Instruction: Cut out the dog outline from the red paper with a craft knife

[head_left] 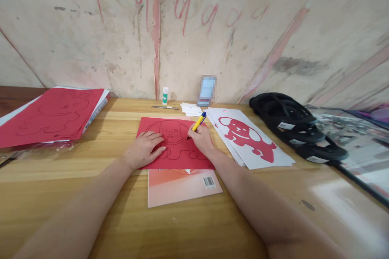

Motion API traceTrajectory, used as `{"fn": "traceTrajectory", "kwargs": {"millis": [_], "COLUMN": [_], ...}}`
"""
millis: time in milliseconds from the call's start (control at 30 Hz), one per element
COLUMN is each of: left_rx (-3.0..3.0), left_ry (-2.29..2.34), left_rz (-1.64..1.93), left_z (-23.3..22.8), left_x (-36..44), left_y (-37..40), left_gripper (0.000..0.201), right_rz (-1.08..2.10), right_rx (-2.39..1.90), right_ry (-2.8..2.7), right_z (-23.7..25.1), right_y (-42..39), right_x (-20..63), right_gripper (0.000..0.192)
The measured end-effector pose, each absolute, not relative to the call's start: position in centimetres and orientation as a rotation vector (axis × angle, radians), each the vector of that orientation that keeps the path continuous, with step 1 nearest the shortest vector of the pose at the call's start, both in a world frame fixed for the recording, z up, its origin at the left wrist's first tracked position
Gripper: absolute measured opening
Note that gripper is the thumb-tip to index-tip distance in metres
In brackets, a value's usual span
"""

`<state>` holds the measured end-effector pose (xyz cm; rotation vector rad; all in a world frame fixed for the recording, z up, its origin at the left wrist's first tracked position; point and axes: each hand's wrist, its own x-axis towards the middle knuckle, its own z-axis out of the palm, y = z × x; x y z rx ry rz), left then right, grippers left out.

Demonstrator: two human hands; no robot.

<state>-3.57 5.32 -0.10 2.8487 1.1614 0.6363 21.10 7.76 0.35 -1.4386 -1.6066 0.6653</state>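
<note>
Centre of frame: red paper sheet (179, 158), matte, with an outlined dog drawn on it, lying flat on the wood-grain counter (121, 194). Left hand (145, 148) spread open, palm pressing the sheet's left part, grip empty. Right hand (200, 137) with grip closed around a yellow craft knife (198, 123), tip on the sheet. Glossy pink booklet (182, 188) lies under the sheet's lower edge.

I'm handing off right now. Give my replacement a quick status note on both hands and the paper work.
Left hand: flat on the red sheet, pinning it.
Right hand: fingers shut on the yellow knife, tip on the sheet by the dog outline's ear.
Sheet lies on a pink booklet.
Done: dog outline drawn; a finished red dog lies on white paper at right.
Left: the outline looks uncut.
</note>
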Motion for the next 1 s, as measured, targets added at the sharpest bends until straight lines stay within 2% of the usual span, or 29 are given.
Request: {"fn": "traceTrajectory", "kwargs": {"millis": [1000], "left_rx": [2.844], "left_ry": [1.179], "left_rz": [0.607], "left_z": [0.02], "left_x": [-3.55], "left_y": [5.19], "left_gripper": [0.036], "right_rz": [0.693], "right_rx": [-1.335], "right_ry": [-1.64], "right_z": [-0.04], "right_y": [8.03], "right_x": [21.01], "right_gripper": [0.01]}}
